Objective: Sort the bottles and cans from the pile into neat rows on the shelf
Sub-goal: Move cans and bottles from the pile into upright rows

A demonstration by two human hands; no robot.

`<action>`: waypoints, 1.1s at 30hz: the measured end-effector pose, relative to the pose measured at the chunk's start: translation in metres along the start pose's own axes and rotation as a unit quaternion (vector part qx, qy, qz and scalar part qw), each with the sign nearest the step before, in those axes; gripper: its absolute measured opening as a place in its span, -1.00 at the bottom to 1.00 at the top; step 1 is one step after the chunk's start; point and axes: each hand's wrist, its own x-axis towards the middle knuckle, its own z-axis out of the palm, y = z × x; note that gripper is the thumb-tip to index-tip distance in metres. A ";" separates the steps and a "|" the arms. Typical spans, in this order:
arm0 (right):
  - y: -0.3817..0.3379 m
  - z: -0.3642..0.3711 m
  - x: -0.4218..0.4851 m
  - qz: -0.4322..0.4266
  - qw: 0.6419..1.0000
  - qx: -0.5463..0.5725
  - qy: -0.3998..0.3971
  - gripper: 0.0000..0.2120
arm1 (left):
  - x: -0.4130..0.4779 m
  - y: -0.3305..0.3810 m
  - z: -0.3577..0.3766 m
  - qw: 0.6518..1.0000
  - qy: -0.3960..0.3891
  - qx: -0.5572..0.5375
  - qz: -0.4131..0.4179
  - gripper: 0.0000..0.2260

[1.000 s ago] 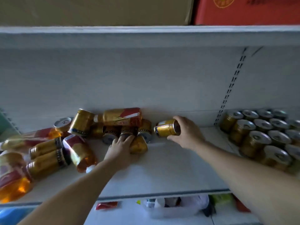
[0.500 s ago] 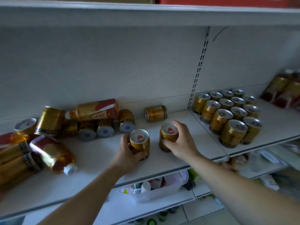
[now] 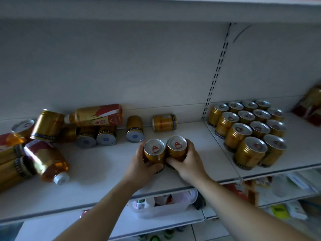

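Your left hand point(image 3: 140, 168) grips one upright can point(image 3: 154, 152), your right hand point(image 3: 188, 162) another point(image 3: 176, 147), mid-frame on the shelf point(image 3: 104, 171). Neat rows point(image 3: 248, 131) stand right; the pile point(image 3: 52, 136) remains left.

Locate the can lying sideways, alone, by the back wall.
Head view, centre: the sideways can lies by the back wall, just beyond the two held cans and left of the slotted upright.

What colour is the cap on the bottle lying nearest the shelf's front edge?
White cap, clearest in the head view.
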 end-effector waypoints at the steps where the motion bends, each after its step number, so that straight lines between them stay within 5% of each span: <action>1: 0.000 -0.003 -0.004 0.005 1.000 -0.001 0.009 -0.38 | 0.000 0.001 0.001 1.000 -0.002 0.006 0.009 -0.37; 20: 0.025 -0.145 -0.125 0.119 0.934 0.042 0.334 -0.42 | -0.041 0.078 0.125 0.951 -0.286 -0.054 0.107 -0.35; 33: 0.086 -0.345 -0.156 0.099 0.947 0.017 0.304 -0.37 | -0.086 0.143 0.321 0.961 -0.251 -0.043 0.112 -0.38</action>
